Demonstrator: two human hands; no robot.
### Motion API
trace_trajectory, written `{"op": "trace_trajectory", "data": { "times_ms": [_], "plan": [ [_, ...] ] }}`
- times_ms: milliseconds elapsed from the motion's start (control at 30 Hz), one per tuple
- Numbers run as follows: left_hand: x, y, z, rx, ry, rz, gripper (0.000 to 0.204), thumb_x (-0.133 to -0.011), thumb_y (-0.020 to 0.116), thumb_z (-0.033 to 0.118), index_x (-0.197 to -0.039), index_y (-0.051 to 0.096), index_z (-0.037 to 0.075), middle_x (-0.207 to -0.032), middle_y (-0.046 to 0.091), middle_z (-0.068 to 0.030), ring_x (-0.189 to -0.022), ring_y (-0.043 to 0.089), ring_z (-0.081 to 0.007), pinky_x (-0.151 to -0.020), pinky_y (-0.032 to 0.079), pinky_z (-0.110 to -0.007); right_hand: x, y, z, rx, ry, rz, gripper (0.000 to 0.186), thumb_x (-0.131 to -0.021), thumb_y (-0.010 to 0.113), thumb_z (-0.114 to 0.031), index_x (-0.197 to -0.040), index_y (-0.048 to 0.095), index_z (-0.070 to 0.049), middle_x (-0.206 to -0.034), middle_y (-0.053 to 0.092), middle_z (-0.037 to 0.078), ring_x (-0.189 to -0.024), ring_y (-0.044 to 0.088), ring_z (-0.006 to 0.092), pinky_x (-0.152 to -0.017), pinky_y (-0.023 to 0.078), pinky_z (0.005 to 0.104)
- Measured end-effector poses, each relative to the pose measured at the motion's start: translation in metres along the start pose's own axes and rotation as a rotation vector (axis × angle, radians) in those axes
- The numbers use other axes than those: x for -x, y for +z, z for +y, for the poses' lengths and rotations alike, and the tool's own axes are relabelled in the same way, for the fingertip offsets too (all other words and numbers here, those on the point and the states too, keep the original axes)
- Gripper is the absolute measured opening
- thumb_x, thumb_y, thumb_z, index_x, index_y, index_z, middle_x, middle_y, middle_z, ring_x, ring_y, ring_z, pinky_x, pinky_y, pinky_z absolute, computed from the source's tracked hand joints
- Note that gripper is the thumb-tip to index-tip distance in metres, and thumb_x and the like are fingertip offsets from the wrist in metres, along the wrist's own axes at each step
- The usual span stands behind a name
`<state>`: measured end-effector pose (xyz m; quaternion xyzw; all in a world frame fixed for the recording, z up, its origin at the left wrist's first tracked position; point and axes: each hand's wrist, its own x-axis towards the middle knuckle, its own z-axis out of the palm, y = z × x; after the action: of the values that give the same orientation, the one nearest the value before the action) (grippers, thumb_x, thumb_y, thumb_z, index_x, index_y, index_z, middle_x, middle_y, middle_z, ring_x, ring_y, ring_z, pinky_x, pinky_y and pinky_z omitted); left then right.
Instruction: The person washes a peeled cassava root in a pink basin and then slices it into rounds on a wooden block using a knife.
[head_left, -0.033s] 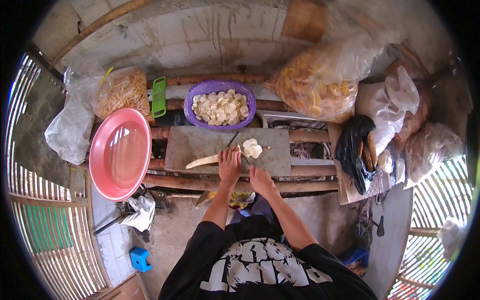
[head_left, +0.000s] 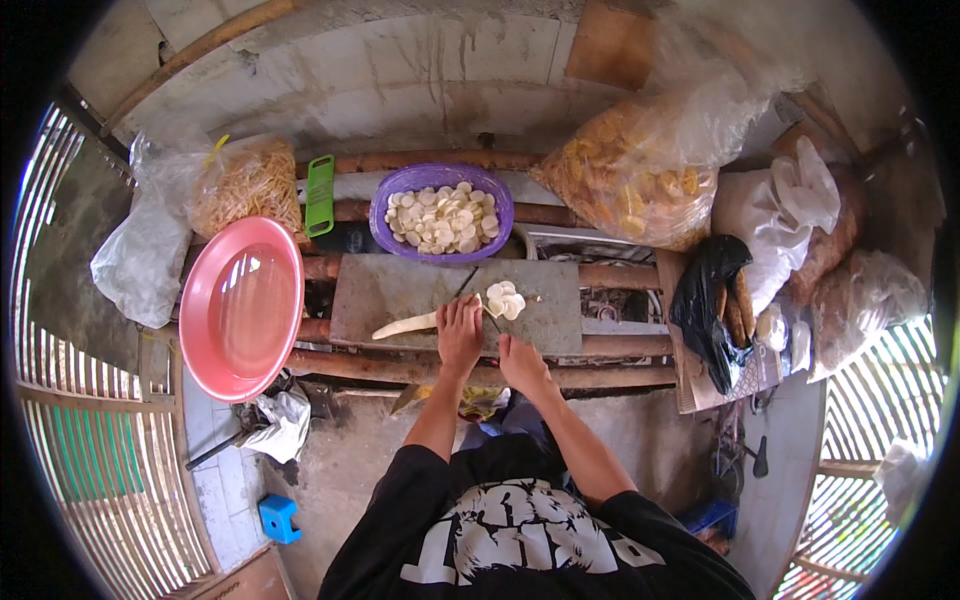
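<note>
My left hand [head_left: 460,335] is closed over the thick end of a long peeled white root [head_left: 405,325], probably cassava. It lies on a grey board [head_left: 375,285], its tapered end pointing left. My right hand [head_left: 523,365] grips a knife [head_left: 491,321] by a handle mostly hidden in the fist. The dark blade stands right at the cut end of the root, beside my left fingers. Just right of the blade, several thin round white slices [head_left: 505,300] lie in a small heap. Beyond the board, a purple basket [head_left: 505,215] holds many more such slices.
A pink basin [head_left: 190,330] with liquid stands left of the board. Behind it are a bag of thin strips [head_left: 245,185] and a green slicer [head_left: 319,195]. To the right are a large bag of yellowish chips [head_left: 635,180] and a black plastic bag [head_left: 700,300]. Bamboo poles [head_left: 420,368] support everything.
</note>
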<state>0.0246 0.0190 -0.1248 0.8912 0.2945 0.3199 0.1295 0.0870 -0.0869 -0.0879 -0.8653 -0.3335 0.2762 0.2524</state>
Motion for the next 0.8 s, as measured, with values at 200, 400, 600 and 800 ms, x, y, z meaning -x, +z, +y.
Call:
{"op": "trace_trajectory", "data": {
  "times_ms": [200, 400, 600, 800],
  "plan": [
    [0.010, -0.005, -0.006, 0.021, -0.070, -0.074, 0.022, -0.079, 0.047, 0.011, -0.100, 0.046, 0.005, -0.104, 0.052, -0.0088, -0.099, 0.046, -0.0252, -0.088, 0.031, -0.040, 0.002, 0.010, -0.009, -0.114, -0.116, 0.056, 0.031, -0.087, 0.033, -0.024, -0.084, 0.048, 0.003, -0.074, 0.056, 0.025, -0.067, 0.055, 0.0417, -0.062, 0.043, 0.0492],
    [0.012, -0.010, -0.009, -0.046, -0.043, -0.100, 0.024, -0.079, 0.047, 0.010, -0.102, 0.047, 0.005, -0.104, 0.052, -0.0082, -0.100, 0.046, -0.0240, -0.088, 0.031, -0.040, -0.001, 0.050, 0.016, -0.225, -0.336, 0.064, 0.031, -0.089, 0.030, -0.024, -0.088, 0.048, 0.001, -0.063, 0.052, 0.018, -0.055, 0.057, 0.0264, -0.051, 0.044, 0.0378],
    [0.011, -0.010, -0.014, -0.089, -0.005, -0.064, 0.025, -0.079, 0.048, 0.012, -0.102, 0.048, 0.006, -0.102, 0.054, -0.0066, -0.098, 0.048, -0.0221, -0.088, 0.031, -0.038, -0.002, 0.039, -0.008, -0.332, -0.213, 0.082, 0.032, -0.090, 0.029, -0.025, -0.090, 0.048, 0.001, -0.072, 0.054, 0.021, -0.065, 0.055, 0.0374, -0.057, 0.043, 0.0444],
    [0.010, -0.007, -0.008, -0.020, 0.013, -0.033, 0.024, -0.078, 0.050, 0.007, -0.102, 0.048, 0.005, -0.103, 0.055, -0.0081, -0.097, 0.049, -0.0241, -0.087, 0.032, -0.039, -0.001, 0.034, -0.008, -0.069, -0.339, 0.122, 0.021, -0.087, 0.034, -0.013, -0.093, 0.043, 0.005, -0.083, 0.049, 0.024, -0.070, 0.053, 0.0416, -0.059, 0.045, 0.0473]
  ]
}}
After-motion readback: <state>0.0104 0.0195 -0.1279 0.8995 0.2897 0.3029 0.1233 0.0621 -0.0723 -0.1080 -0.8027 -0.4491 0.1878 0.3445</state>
